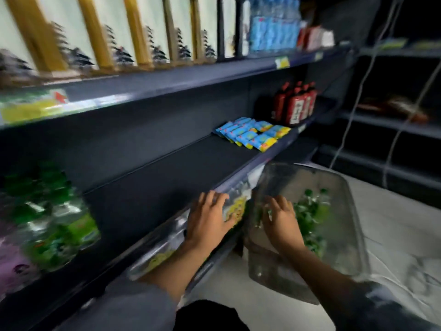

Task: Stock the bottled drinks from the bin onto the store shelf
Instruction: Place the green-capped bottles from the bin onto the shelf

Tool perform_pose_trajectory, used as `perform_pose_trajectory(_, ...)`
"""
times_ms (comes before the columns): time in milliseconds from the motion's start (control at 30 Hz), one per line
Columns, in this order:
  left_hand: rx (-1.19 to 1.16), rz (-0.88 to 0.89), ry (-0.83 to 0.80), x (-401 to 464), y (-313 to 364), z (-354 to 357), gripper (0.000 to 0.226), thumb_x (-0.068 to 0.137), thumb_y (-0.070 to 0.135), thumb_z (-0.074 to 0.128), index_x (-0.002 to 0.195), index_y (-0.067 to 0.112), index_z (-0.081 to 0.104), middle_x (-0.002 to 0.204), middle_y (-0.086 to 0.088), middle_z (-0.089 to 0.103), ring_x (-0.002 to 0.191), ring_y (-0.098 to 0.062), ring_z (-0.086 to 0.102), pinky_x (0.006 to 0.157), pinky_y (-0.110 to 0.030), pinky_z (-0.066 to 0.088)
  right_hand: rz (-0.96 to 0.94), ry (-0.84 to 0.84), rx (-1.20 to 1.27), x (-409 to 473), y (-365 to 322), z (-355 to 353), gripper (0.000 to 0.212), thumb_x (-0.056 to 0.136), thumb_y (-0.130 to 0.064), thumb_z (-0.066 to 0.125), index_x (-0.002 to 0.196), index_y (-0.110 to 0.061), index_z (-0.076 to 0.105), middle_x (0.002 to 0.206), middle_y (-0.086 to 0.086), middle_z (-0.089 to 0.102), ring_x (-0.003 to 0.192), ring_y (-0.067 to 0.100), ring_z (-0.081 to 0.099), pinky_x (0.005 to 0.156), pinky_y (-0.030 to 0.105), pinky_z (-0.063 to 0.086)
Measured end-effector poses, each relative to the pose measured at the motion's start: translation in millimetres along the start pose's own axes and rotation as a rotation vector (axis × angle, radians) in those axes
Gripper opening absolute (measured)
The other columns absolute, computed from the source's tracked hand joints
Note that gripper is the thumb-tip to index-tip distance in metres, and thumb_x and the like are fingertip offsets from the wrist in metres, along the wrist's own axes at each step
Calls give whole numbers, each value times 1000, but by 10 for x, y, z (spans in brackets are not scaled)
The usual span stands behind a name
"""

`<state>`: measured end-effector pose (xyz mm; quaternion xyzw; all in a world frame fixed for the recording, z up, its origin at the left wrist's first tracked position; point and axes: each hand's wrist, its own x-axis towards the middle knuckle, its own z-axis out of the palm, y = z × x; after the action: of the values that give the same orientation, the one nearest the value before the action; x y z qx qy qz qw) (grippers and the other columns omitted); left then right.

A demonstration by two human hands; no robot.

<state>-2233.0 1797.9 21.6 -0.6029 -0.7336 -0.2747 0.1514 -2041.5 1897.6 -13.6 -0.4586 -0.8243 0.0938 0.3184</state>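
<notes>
Green bottles (310,211) lie jumbled in the clear bin (353,211), right of the shelf (181,168). Both hands, left (207,218) and right (281,220), spread empty. Likely heavy, slick; grip the body.

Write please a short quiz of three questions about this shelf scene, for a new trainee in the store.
1. True or false: the clear bin holds green bottles.
2. Which of the hands is over the bin? A) left hand B) right hand
3. Fill in: on the middle shelf, the blue packets lie to the ____ of the dark red bottles.

Key
1. True.
2. B; the left hand, fingers spread, is at the shelf's front edge, holding nothing.
3. Left; the shelf between the packets and the green bottles already stocked is bare.
</notes>
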Motion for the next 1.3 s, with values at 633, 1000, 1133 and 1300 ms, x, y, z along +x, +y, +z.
perform_pose_trajectory(633,-113,108,-338,526,1461,1451,45,76,52,68,112,27,60,111,-3,54,105,-28,51,86,-47,48,467,-152,-105,-87,1642,-491,68,91,-5,59,153,-26,39,143,17,47,127,40,47,105,46,45)
perform_pose_trajectory(1000,-79,22,-492,784,1672,2596,61,86,50,68,139,31,46,138,-6,46,129,-29,43,103,-44,41,497,-321,-155,496,2136,280,70,96,-25,66,156,-34,30,155,17,35,134,39,43,110,50,44)
perform_pose_trajectory(1133,-70,-51,-564,809,1809,3013,64,89,43,70,145,29,41,143,-6,44,131,-28,42,100,-43,46,543,-379,-203,555,2419,441,73,92,-30,70,154,-36,31,152,15,36,130,38,44,105,53,47)
perform_pose_trajectory(1300,-126,-176,-713,719,1791,3485,40,89,43,62,126,28,54,124,-10,61,115,-32,60,90,-42,51,724,-340,-169,663,2617,684,60,90,-33,72,140,-17,42,131,16,52,120,38,52,100,49,50)
